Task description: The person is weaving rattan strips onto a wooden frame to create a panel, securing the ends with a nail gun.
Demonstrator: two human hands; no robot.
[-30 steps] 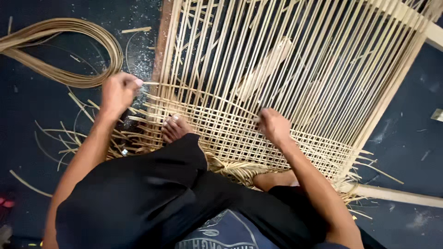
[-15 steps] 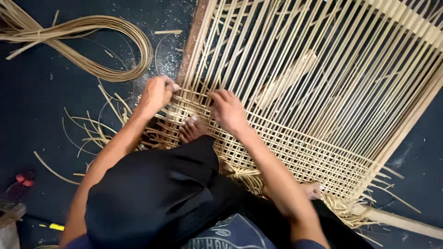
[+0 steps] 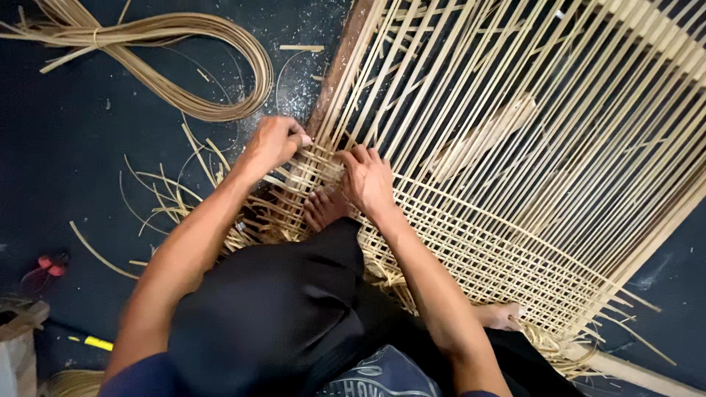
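Pinching a thin cane strip at the frame edge, the left hand is gripping it; the right hand is pressing curled fingers on the weave. Light, springy, likely splintery; best held near the crossing.

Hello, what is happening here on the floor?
A person sits on a dark floor and weaves cane strips into a wooden frame. The left hand grips a strip at the frame's left edge; the right hand presses on the woven part beside it. A bare foot rests on the weave. A coil of cane lies at upper left.
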